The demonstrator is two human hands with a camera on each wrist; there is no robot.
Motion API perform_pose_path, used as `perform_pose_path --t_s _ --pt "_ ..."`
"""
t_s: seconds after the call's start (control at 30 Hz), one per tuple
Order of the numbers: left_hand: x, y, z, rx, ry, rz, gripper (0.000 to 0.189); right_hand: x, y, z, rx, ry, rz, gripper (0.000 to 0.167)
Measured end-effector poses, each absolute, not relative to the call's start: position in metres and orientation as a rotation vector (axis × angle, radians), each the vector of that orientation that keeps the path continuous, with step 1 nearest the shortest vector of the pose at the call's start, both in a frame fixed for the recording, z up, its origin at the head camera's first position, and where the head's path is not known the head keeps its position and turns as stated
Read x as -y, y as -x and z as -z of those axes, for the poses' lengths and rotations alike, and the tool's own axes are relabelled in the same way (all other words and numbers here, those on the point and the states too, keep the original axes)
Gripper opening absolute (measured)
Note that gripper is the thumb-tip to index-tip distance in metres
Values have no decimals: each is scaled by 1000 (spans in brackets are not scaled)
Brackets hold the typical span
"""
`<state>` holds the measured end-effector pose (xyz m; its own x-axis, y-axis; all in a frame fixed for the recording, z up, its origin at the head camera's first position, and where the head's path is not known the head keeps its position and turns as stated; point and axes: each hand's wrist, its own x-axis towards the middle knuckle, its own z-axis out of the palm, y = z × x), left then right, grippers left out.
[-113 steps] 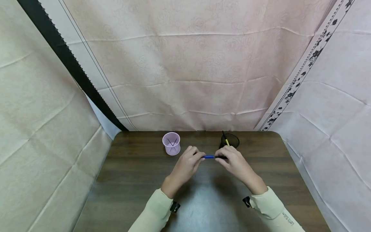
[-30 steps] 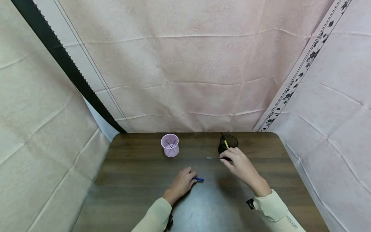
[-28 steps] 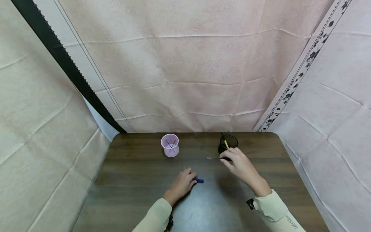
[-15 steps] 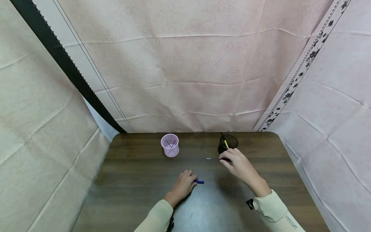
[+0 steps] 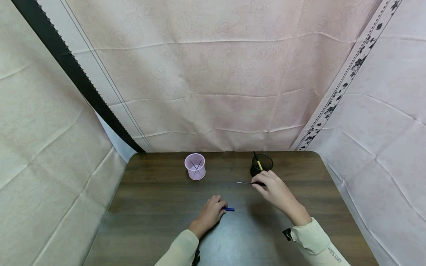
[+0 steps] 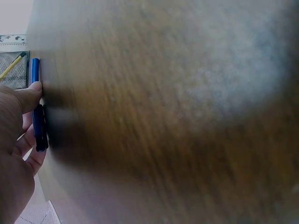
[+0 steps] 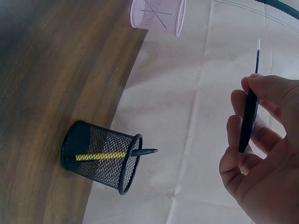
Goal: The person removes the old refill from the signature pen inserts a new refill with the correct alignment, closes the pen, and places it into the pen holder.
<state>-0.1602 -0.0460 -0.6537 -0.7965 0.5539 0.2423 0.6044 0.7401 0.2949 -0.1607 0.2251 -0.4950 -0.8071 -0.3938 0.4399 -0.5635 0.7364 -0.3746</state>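
My left hand (image 5: 208,213) pinches a blue pen barrel (image 5: 229,209) low over the table; in the left wrist view its darker clipped part (image 6: 40,130) lies along the fingers. Further back and to the right, my right hand (image 5: 272,188) holds the pen's black grip section (image 7: 249,122) between thumb and fingers. A thin dark refill (image 7: 257,60) with a pale end sticks out of it, pointing left in the head view. Just behind the right hand stands a black mesh pen holder (image 7: 100,172) with a yellow-and-black pen (image 7: 112,155) in it.
A lilac mesh pen holder (image 5: 195,173) with dark crossed lines stands at the back left of the wooden table (image 5: 159,199). Pale patterned cloth (image 5: 213,74) hangs behind the table's far edge, with more cloth on both sides.
Earlier both hands held the pen together; now its blue barrel and black section are apart. The left hand has come down toward the table with the barrel; the right hand has barely moved.
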Motion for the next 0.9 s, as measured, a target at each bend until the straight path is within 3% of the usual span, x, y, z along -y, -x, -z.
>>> perform_pose_path --t_s 0.9 --pt "48 160 648 2857 889 605 21 -223 159 494 2616 -767 -731 10"
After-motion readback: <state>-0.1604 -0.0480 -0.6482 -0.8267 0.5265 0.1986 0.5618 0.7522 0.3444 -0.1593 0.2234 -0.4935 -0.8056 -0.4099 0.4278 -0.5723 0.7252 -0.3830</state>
